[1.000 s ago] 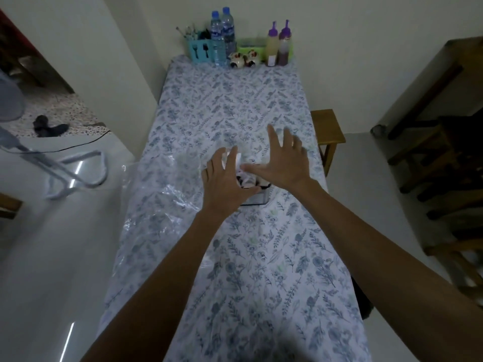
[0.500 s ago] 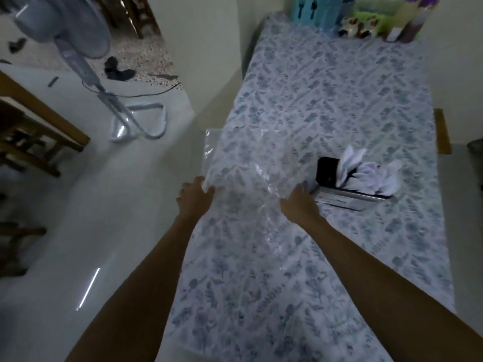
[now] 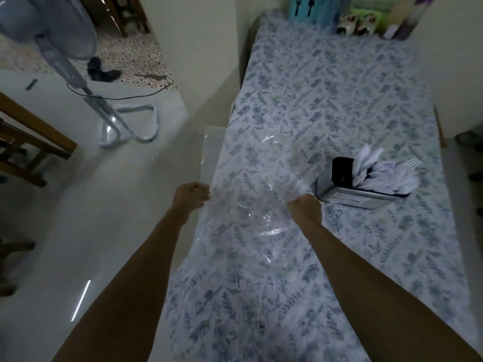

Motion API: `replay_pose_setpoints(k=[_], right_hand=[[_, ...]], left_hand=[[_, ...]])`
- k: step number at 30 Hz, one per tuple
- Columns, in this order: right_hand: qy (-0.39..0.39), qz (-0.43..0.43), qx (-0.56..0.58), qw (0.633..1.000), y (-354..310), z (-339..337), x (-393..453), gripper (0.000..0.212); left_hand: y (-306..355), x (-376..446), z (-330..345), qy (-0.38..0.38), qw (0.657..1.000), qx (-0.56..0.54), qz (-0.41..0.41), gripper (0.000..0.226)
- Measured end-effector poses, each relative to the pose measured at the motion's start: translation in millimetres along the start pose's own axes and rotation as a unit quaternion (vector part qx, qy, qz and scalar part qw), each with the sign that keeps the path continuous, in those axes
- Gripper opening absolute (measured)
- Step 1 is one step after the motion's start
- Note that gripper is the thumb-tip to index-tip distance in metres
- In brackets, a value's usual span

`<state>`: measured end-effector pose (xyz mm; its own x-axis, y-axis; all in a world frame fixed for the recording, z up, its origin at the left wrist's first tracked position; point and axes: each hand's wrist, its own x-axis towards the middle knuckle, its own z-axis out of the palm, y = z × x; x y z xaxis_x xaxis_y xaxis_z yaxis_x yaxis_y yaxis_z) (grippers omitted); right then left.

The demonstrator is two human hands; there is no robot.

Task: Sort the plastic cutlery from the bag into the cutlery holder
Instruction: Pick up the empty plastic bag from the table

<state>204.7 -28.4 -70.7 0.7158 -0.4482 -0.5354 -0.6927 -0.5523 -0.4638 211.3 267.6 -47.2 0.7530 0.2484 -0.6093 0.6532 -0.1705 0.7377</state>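
While both hands are closed on it, the clear plastic bag (image 3: 251,194) lies spread over the left side of the desk (image 3: 339,100), its far left corner hanging past the desk's left edge above the pale floor (image 3: 91,218). The left hand (image 3: 192,195) is just off that left edge, fingers curled and pinching the bag's left border. The right hand (image 3: 305,209) is further in over the desk, clenched round a gathered bunch of the bag's right side, with a crumpled white twist of film showing above the knuckles. The bag looks flat and see-through, the leaf-patterned cloth showing through it; whether any piece is left inside cannot be told. Just beside the right hand, toward the desk's right edge, the metal cutlery holder (image 3: 360,197) stands with several compartments: the leftmost one is dark and looks empty, and the ones to its right are filled with white plastic cutlery (image 3: 384,173), handles and fork tines fanning out over the rim. At the far edge of the desk stand a teal caddy (image 3: 311,9) printed with a fork and a spoon, small ceramic figures (image 3: 356,24), a green container (image 3: 368,11) and a bottle (image 3: 410,19). On the floor to the left stands a pedestal fan (image 3: 78,74) on a looped base.
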Motion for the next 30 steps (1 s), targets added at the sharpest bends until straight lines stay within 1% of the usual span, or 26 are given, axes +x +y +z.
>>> replay_pose_setpoints(k=[3, 5, 8, 11, 12, 13, 15, 18, 20, 21, 22, 24, 25, 26, 28, 30], right_hand=[[-0.007, 0.013, -0.006, 1.000, 4.4, 2.7, -7.9, 0.045], [-0.005, -0.003, -0.034, 0.999, 14.3, 2.8, -9.2, 0.043], [-0.009, -0.064, -0.095, 0.993, 37.6, -0.5, -13.8, 0.038], [-0.017, -0.072, -0.116, 0.990, 69.0, -10.3, -26.0, 0.032], [-0.035, -0.063, -0.100, 0.992, 78.8, -16.2, -30.6, 0.033], [-0.064, -0.049, -0.070, 0.994, 87.7, -24.2, -35.4, 0.039], [-0.151, -0.013, 0.014, 0.988, 104.0, -42.8, -40.6, 0.057], [-0.256, 0.015, 0.143, 0.956, 127.3, -82.2, -52.5, 0.073], [-0.296, -0.014, 0.224, 0.928, 143.1, -110.7, -60.5, 0.084], [-0.307, -0.041, 0.248, 0.918, 148.8, -126.4, -65.5, 0.082], [-0.306, -0.074, 0.254, 0.915, 154.1, -142.8, -68.4, 0.073], [-0.296, -0.147, 0.233, 0.914, 163.5, -178.3, -75.4, 0.054], [-0.294, -0.179, 0.221, 0.913, 169.3, -195.1, -77.8, 0.048], [-0.291, -0.202, 0.215, 0.910, 175.1, -211.4, -80.7, 0.044], [-0.272, -0.238, 0.219, 0.906, 184.4, -244.3, -90.8, 0.040], [-0.242, -0.267, 0.223, 0.906, 188.2, -275.6, -104.2, 0.037]], left_hand=[[-2.8, -9.5, -0.4, -0.014, 1.000, -0.004, 0.001, 0.011], [-7.7, -19.4, 2.5, -0.013, 1.000, -0.006, -0.001, 0.014], [-17.2, -41.9, 10.7, -0.006, 1.000, -0.024, 0.002, 0.014], [-30.2, -71.2, 22.5, -0.005, 1.000, -0.028, 0.001, 0.014], [-35.8, -81.4, 28.0, -0.006, 1.000, -0.027, -0.003, 0.014], [-41.1, -92.8, 33.9, -0.003, 1.000, -0.030, -0.008, 0.014], [-53.1, -112.8, 46.3, 0.012, 0.999, -0.035, -0.010, 0.013], [-66.8, -143.2, 62.3, 0.025, 0.999, -0.044, 0.000, 0.008], [-74.4, -164.5, 71.5, 0.021, 0.998, -0.060, 0.008, 0.007], [-76.4, -175.9, 76.0, 0.017, 0.997, -0.068, 0.013, 0.009], [-76.7, -187.7, 79.4, 0.012, 0.997, -0.076, 0.022, 0.008], [-73.9, -211.5, 83.2, 0.010, 0.992, -0.108, 0.060, 0.009], [-70.7, -223.6, 83.9, 0.019, 0.988, -0.126, 0.089, 0.013], [-65.9, -235.6, 84.2, 0.032, 0.983, -0.135, 0.121, 0.022], [-51.7, -257.4, 87.7, 0.049, 0.975, -0.112, 0.184, 0.039], [-30.1, -275.5, 94.9, 0.029, 0.966, -0.101, 0.234, 0.038]])
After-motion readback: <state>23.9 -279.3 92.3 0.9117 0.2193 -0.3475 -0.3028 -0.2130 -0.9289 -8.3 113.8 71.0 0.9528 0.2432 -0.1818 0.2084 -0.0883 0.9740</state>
